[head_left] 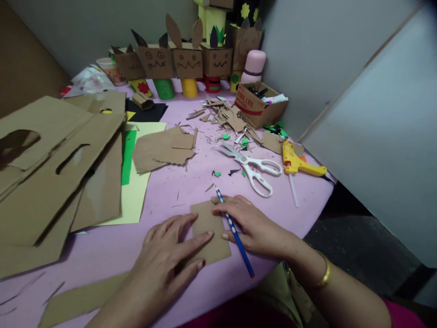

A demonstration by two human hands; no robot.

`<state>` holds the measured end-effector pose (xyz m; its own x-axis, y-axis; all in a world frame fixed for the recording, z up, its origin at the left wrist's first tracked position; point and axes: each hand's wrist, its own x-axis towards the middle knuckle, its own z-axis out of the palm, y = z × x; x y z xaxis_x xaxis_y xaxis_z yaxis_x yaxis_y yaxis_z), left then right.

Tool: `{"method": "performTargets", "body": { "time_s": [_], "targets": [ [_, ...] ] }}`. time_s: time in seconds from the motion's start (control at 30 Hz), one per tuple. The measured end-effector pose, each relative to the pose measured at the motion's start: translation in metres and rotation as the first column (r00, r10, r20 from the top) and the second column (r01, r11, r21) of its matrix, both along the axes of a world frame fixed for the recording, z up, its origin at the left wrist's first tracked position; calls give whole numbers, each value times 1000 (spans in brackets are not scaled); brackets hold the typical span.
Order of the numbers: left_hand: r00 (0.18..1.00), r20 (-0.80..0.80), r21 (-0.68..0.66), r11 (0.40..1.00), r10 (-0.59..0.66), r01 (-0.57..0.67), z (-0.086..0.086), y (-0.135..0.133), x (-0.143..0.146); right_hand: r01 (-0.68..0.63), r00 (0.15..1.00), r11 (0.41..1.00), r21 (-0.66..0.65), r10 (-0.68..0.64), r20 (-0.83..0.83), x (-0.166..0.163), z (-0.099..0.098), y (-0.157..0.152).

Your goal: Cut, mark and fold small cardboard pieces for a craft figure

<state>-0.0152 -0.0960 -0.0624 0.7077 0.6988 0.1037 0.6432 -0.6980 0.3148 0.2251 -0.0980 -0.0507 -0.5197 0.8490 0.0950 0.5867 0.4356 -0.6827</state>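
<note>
Your left hand (167, 255) lies flat on the small brown card (204, 219) at your edge of the pink table (164, 191), grip wide, holding nothing. Your right hand (254, 225) has its grip closed round the blue pencil (235, 234), tip by the card's far edge. If the flat hand slips, I think the card could slide and the line go wobbly. Farther off lie the scissors (254, 167). The red letters on the little box (256, 109) are too blurry to read.

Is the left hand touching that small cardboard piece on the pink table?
Touching. In the head view, the left hand lies flat with its fingers on the cardboard piece; the right hand holds a pencil.
</note>
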Motion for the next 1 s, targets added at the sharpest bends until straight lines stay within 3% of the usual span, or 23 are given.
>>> {"method": "performTargets", "body": {
  "time_s": [0.4,0.7,1.0],
  "targets": [
    [994,-70,142,986,-81,90,5,-1,5,-2,1000,1000,31,2,-5,0,-6,1],
    [996,-65,73,996,-55,60,9,-2,6,-11,995,999,40,15,-99,4,-2,-1],
    [996,-81,73,996,-47,53,9,-2,6,47,999,997,60,-45,-27,-4,-6,-3]
  ]
}}
